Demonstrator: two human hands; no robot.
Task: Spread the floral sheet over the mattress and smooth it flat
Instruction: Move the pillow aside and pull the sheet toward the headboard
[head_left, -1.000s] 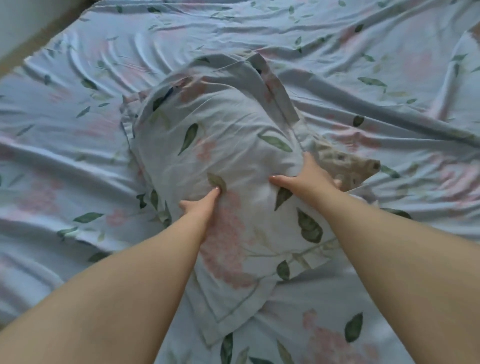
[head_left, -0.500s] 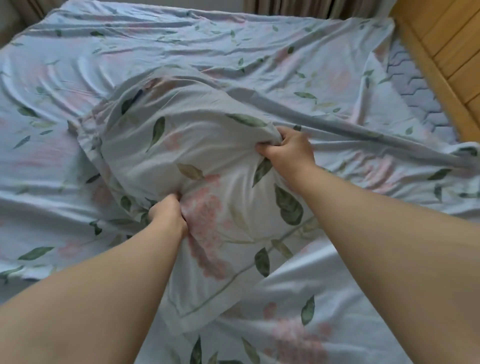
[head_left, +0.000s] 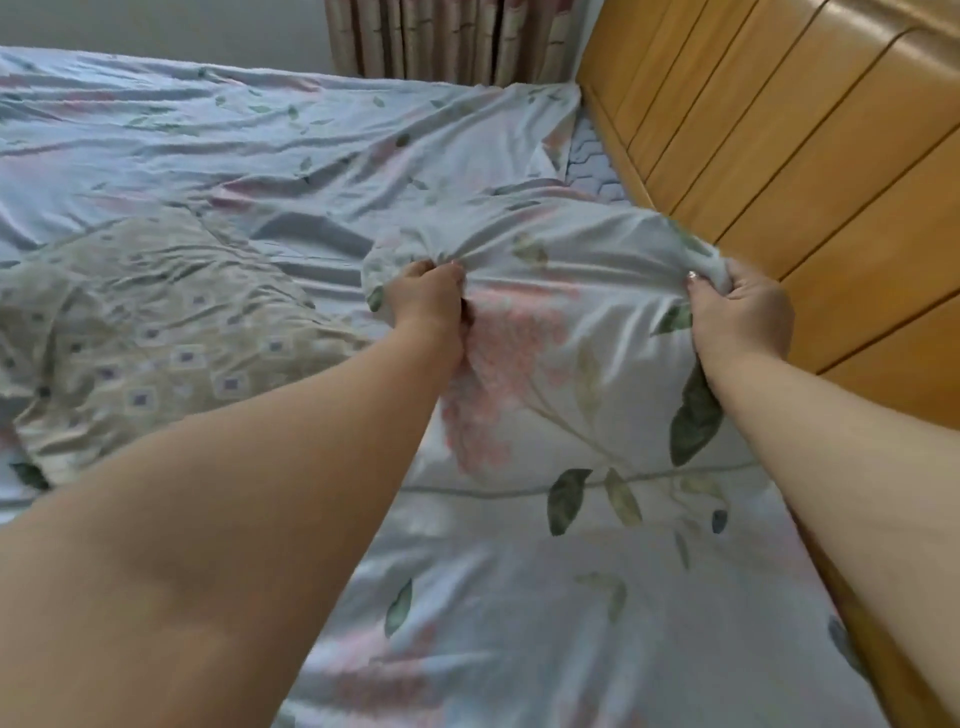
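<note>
A pale blue floral sheet (head_left: 270, 150) lies wrinkled across the mattress (head_left: 592, 166), whose quilted corner shows bare by the headboard. A pillow in a matching floral case (head_left: 566, 364) is held up near the headboard. My left hand (head_left: 428, 304) grips a bunch of the pillowcase fabric at its upper left. My right hand (head_left: 740, 312) grips the fabric at its upper right corner, close to the wood. Both forearms reach forward over the sheet.
A wooden headboard (head_left: 810, 171) runs along the right side. A second pillow in a beige patterned case (head_left: 156, 332) lies on the sheet at the left. Curtains (head_left: 447, 36) hang beyond the bed's far edge.
Both hands have carried the floral pillow to the right toward the headboard, uncovering the beige pillow. The right hand has shifted to the pillow's right corner, and the view has swung right.
</note>
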